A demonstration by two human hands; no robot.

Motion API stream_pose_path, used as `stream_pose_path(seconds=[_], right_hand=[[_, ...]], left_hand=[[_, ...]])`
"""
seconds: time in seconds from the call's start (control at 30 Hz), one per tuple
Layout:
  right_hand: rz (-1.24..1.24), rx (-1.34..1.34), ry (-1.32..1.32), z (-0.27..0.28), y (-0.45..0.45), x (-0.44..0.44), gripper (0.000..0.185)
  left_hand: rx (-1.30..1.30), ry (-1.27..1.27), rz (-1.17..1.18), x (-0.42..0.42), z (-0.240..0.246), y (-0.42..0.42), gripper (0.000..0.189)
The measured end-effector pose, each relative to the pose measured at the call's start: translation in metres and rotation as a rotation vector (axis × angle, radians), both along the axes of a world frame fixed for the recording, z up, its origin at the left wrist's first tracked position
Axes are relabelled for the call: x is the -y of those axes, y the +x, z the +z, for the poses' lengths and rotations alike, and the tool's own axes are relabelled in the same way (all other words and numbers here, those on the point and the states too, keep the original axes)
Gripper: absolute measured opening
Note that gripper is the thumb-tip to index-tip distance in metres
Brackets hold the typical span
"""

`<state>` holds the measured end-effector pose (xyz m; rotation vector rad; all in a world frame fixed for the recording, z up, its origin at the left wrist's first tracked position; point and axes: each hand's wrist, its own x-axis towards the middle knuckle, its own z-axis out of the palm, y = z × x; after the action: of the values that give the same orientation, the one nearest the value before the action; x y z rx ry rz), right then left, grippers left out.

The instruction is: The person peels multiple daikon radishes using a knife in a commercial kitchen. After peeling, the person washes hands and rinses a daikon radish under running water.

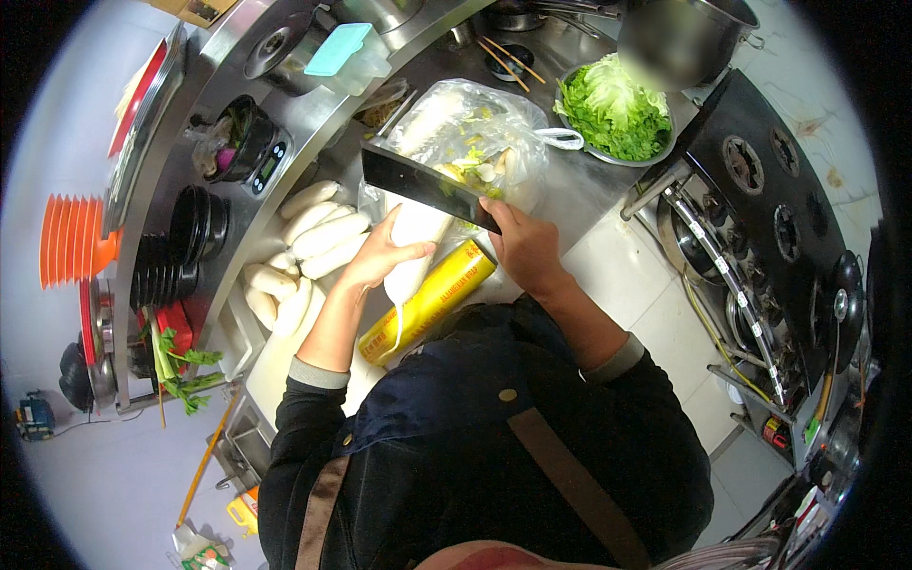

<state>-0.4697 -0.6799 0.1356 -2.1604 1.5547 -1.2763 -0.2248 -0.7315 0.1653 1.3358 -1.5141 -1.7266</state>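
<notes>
A large white radish (413, 265) with a thin root tip lies before me, my left hand (381, 253) closed around its near part. My right hand (524, 246) grips a wide dark cleaver (420, 182), whose blade crosses over the radish and hides its far part. Behind the blade is a clear plastic bag (516, 128) with another white radish and yellow-green trimmings. Several peeled white radishes (331, 235) are piled to the left, beside a white cutting board (292, 363). A yellow box of plastic wrap (427, 303) lies at an angle just right of the radish.
A metal bowl of leafy greens (616, 117) stands at the back right, below a large steel pot (680, 43). Chopsticks (516, 60) rest over a small black bowl. A raised steel shelf (274, 153) holds a scale and black bowls at left; a gas stove (780, 192) is at right.
</notes>
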Motion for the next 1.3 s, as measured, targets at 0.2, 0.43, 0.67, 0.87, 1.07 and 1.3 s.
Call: stream_pose_path(seconds=[0.2, 0.43, 0.67, 0.87, 1.07, 1.3], right_hand=[[-0.016, 0.017, 0.124, -0.015, -0.002, 0.006, 0.035], [-0.016, -0.112, 0.363, -0.088, -0.008, 0.014, 0.022], [-0.128, -0.123, 0.636, -0.12, -0.021, -0.011, 0.037], [-0.134, 0.109, 0.502, -0.1, -0.006, 0.006, 0.034], [-0.146, 0.235, 0.459, -0.062, 0.001, 0.003, 0.03], [-0.01, 0.45, 0.229, -0.004, 0.042, -0.027, 0.024]], left_hand=[[0.065, -0.032, 0.018, 0.002, -0.011, 0.008, 0.09], [0.096, 0.021, 0.061, -0.006, -0.019, 0.008, 0.088], [0.073, -0.339, 0.056, -0.009, 0.018, 0.031, 0.095], [0.036, -0.524, 0.2, -0.012, 0.029, 0.031, 0.096], [-0.47, -0.494, 0.686, -0.007, 0.017, 0.026, 0.075], [-1.038, -0.297, 1.09, 0.036, -0.001, 0.023, 0.049]])
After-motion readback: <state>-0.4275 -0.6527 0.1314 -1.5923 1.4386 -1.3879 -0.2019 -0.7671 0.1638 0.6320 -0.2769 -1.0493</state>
